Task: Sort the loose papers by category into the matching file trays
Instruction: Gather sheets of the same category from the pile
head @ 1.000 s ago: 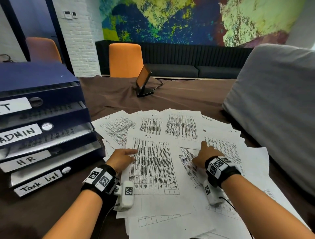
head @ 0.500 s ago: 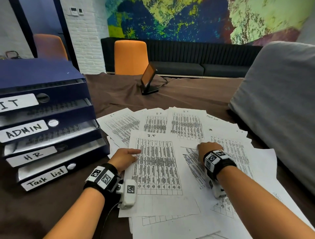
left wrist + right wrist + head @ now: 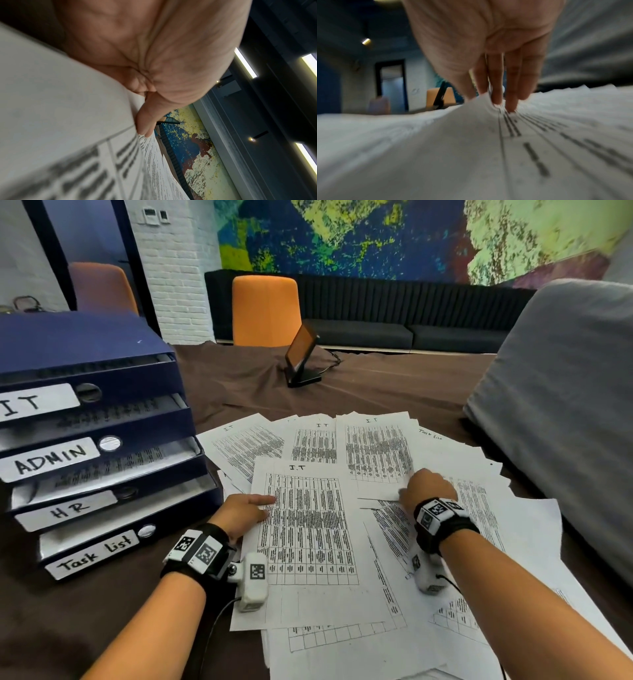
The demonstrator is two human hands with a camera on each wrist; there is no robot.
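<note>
Nearest, the left hand (image 3: 239, 513) lies on the left edge of the front sheet headed "I.T" (image 3: 308, 529); its thumb (image 3: 147, 119) is on top of the page and the other fingers are hidden beneath the edge, so it pinches that sheet. To the right, the right hand (image 3: 426, 487) has its fingers (image 3: 511, 94) straight and close together, tips pressing down on another printed sheet (image 3: 376, 453), which bulges up beside them. Both sheets belong to the spread of loose papers (image 3: 445, 594) on the brown tablecloth (image 3: 239, 385). Left of the papers stands the stack of blue file trays (image 3: 113, 446), labelled IT, ADMIN, HR and Task list. Farther back stands a tilted tablet on a stand (image 3: 303, 354).
</note>
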